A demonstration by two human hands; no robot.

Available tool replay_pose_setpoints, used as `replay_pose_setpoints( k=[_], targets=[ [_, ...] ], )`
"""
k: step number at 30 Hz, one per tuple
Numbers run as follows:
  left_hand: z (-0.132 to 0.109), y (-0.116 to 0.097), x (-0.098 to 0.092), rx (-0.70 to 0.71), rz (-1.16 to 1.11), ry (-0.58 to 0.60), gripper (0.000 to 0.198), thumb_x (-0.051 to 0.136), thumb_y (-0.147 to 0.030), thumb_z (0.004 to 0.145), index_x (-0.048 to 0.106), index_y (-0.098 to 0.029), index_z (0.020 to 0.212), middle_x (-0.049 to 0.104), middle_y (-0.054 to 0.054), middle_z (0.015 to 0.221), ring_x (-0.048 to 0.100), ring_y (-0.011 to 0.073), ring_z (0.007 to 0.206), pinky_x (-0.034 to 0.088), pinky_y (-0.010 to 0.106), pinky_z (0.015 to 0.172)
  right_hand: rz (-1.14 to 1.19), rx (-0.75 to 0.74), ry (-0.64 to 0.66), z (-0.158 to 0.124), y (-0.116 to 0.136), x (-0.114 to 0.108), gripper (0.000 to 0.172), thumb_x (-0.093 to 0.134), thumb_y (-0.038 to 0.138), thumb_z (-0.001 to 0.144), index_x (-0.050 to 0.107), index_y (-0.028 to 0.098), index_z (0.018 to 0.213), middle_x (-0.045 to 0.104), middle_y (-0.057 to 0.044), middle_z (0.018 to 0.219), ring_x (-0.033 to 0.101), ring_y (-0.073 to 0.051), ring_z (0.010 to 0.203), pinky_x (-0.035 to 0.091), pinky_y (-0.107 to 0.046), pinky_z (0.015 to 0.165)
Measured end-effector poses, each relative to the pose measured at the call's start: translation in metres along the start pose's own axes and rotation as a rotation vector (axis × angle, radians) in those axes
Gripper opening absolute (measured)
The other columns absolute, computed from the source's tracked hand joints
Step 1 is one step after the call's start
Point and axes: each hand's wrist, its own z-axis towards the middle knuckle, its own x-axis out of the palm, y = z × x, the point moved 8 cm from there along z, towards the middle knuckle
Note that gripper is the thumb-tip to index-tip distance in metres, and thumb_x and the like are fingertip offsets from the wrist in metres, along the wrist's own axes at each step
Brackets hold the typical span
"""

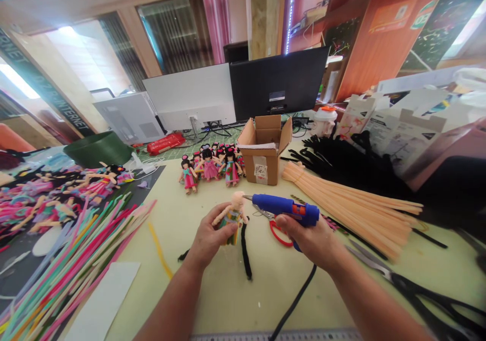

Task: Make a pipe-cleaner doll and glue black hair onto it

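My left hand (213, 235) is closed around a small pipe-cleaner doll (232, 215) with a bald peach head and a striped green and yellow skirt. In my right hand (309, 237) is a blue glue gun (279, 205), its metal nozzle pointing left, at or very close to the doll's head; I cannot tell if they touch. A black pipe cleaner (246, 252) lies on the table just below the doll. Behind the glue gun are red-handled scissors (280, 233), partly hidden by it.
Finished dolls (210, 165) stand by a cardboard box (260, 161). Peach pipe cleaners (349, 202), black ones (341, 166) and large black scissors (410, 285) lie at right. Coloured pipe cleaners (87, 250) and more dolls (49, 194) fill the left. A ruler (235, 337) lies along the front.
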Motion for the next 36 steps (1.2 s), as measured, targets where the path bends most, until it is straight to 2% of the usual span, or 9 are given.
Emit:
replay_pose_setpoints(
  k=[4, 12, 36],
  targets=[
    [0.001, 0.002, -0.002, -0.019, -0.008, -0.017, 0.048, 0.076, -0.028, 0.071, 0.06, -0.019, 0.115, 0.07, 0.006, 0.103, 0.065, 0.0183, 0.088, 0.049, 0.028, 0.083, -0.01, -0.005, -0.019, 0.0, -0.001, -0.001, 0.033, 0.066, 0.05, 0.072, 0.056, 0.02, 0.063, 0.036, 0.005, 0.048, 0.029, -0.009, 0.044, 0.022, -0.023, 0.039],
    [0.001, 0.001, -0.001, -0.016, -0.025, -0.016, 0.046, 0.075, -0.028, 0.071, 0.06, -0.019, 0.114, 0.07, 0.005, 0.103, 0.066, 0.0172, 0.087, 0.05, 0.027, 0.082, -0.024, -0.035, 0.025, 0.0, 0.003, 0.003, 0.027, 0.064, 0.046, 0.074, 0.063, 0.019, 0.074, 0.034, 0.007, 0.048, 0.027, -0.008, 0.045, 0.021, -0.023, 0.039],
    [0.001, -0.001, -0.004, -0.023, -0.027, -0.092, 0.051, 0.077, -0.03, 0.066, 0.063, -0.018, 0.113, 0.072, 0.006, 0.096, 0.067, 0.0184, 0.082, 0.051, 0.028, 0.078, -0.032, -0.021, 0.026, -0.001, 0.01, 0.007, 0.023, 0.063, 0.042, 0.072, 0.058, 0.02, 0.069, 0.033, 0.008, 0.047, 0.026, -0.008, 0.045, 0.02, -0.023, 0.04]
  ],
)
